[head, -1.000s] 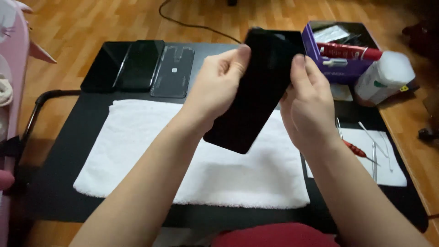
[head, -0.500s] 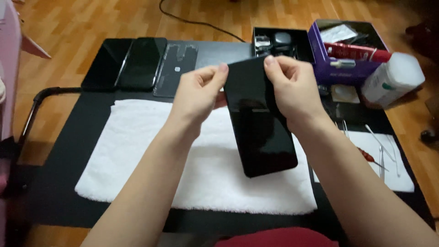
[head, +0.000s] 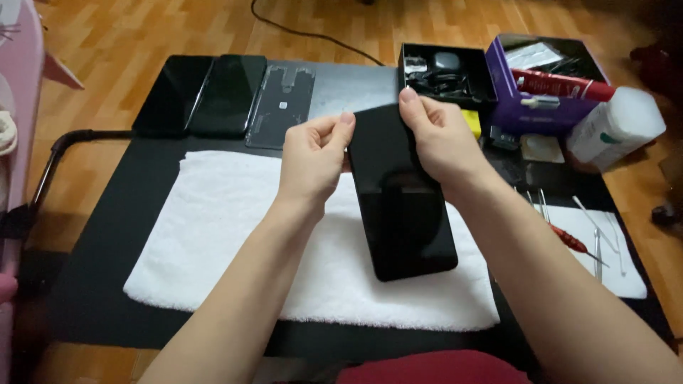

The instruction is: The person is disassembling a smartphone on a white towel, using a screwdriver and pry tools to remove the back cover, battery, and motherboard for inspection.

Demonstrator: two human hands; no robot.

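Both of my hands hold a black phone (head: 405,206) by its far end, glossy face up, just above a white towel (head: 235,235). My left hand (head: 313,156) pinches the phone's far left corner with thumb and fingers. On the other side, my right hand (head: 441,139) grips the far right edge, one finger resting on the top corner. The phone's near end points toward me and hangs low over the towel; contact with it cannot be told.
The towel lies on a black table (head: 107,270). Two black phones (head: 203,92) and a phone back panel (head: 281,107) lie at the far left. A black box (head: 445,71), a purple box (head: 548,85), a white bottle (head: 615,128) and small tools (head: 576,238) on a white sheet are at right.
The phone has swung from a raised diagonal tilt to nearly flat and lengthwise over the towel. Both hands lowered with it and kept their hold on its far end.
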